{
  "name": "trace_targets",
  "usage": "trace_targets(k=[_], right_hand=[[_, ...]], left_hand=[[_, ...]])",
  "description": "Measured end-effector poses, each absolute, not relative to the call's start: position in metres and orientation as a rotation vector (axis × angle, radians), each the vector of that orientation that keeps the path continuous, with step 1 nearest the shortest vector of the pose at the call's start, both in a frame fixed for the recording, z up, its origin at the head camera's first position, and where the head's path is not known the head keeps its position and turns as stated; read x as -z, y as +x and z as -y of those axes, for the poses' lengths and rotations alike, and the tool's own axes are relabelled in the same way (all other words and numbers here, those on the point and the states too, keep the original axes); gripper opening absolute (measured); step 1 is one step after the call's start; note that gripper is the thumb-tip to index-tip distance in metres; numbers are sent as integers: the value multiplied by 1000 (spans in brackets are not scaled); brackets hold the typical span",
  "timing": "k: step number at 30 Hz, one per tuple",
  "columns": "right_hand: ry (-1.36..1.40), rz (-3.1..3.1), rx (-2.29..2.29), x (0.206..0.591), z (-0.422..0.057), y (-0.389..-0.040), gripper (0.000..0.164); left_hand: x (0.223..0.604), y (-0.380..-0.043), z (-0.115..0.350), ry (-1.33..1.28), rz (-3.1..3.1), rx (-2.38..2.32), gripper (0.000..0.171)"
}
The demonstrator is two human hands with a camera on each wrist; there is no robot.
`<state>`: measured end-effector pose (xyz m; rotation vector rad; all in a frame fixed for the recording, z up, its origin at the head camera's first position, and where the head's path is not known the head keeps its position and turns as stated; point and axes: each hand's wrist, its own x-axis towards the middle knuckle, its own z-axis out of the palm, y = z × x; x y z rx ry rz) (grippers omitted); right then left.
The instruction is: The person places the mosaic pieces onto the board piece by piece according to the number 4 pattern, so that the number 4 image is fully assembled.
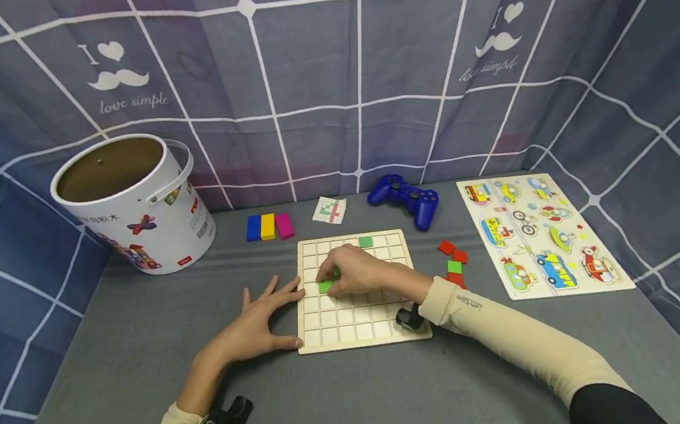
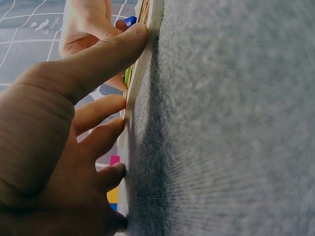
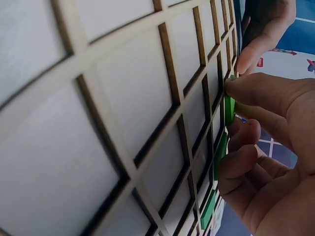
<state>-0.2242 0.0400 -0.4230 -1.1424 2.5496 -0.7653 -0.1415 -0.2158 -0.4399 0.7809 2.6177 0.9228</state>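
Observation:
A wooden grid board [image 1: 340, 327] with square cells lies flat on the grey table. My left hand [image 1: 255, 325] is spread at its left side, thumb and fingertips touching the edge. Over the upper left cells, my right hand [image 1: 356, 269] pinches a green square tile [image 3: 230, 108], thumb on one side; the fingers partly hide it. In the right wrist view, another green tile [image 3: 220, 150] sits beside the curled fingers, and one more green tile [image 3: 207, 210] is farther along. The head view has a green tile [image 1: 365, 242] in the board's back row.
Red tiles [image 1: 447, 247] and a green tile [image 1: 454, 267] lie right of the board. Behind it are blue, yellow and magenta blocks [image 1: 267, 226], a patterned card [image 1: 330, 210] and a blue game controller [image 1: 404, 199]. A white bucket [image 1: 191, 232] stands left, a picture puzzle board [image 1: 535, 245] lies right.

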Motion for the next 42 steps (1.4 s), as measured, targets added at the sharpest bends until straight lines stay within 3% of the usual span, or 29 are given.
trace_targets(k=[9,23,42], right_hand=[[-1166,-2565,863,413,-58,-223,29],[-993,-2672,1066,399,-159,-219,22],[-910,-2666,1026,416,-218,-165,27]], left_hand=[[441,-141,216,776,-2623,-899,88],[439,-142,216,775,-2624,-917,89],[440,-144,215,775,-2619,-919,88]])
